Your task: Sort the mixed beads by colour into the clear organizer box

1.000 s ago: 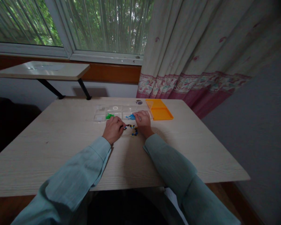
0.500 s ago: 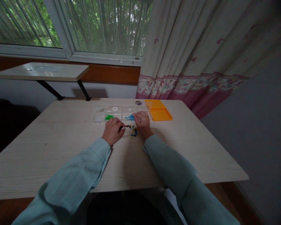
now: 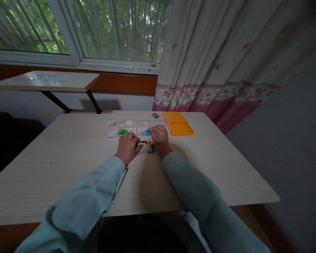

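Bead strand (image 3: pixel 151 150), one, curved on the tabletop (image 3: pixel 213 161) between left hand (image 3: pixel 127 147), pinching its end, and right hand (image 3: pixel 161 138), bent at one blue pile (image 3: pixel 145 132), hold impossible to tell, one green pile (image 3: pixel 122 132) just beyond left hand, one clear tray (image 3: pixel 111 134), one orange box (image 3: pixel 183 130) past right hand

No legible text, no readable labels, numbers or signs

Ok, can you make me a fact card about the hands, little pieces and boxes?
Left hand: at the left end of a curved row of small coloured pieces; grip unclear
Right hand: by the blue pieces; anything pinched is too small to tell
Clear tray: green pieces and blue pieces in separate compartments
Orange box: at the tray's right end
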`<state>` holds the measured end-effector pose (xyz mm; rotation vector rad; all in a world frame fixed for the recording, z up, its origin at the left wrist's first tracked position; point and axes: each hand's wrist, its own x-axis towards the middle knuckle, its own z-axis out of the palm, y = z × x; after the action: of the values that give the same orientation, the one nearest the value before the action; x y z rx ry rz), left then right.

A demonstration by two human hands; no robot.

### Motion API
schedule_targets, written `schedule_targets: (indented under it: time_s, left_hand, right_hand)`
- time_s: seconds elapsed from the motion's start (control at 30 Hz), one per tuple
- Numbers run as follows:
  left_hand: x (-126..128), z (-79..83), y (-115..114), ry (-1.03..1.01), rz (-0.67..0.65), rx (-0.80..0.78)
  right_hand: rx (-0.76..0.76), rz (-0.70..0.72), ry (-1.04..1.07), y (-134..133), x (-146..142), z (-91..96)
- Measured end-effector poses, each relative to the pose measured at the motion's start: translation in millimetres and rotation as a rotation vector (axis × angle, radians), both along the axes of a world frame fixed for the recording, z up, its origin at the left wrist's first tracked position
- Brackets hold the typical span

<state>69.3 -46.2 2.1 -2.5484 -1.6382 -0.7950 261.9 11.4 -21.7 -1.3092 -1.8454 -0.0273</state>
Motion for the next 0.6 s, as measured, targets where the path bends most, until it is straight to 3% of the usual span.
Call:
schedule_targets:
  time_s: [0.6]
  left_hand:
    - [7.2, -8.2, 7.2, -0.014, -0.006, 0.018]
  right_hand:
    - [0.043, 0.009, 0.008, 0.7, 1.7, 1.0]
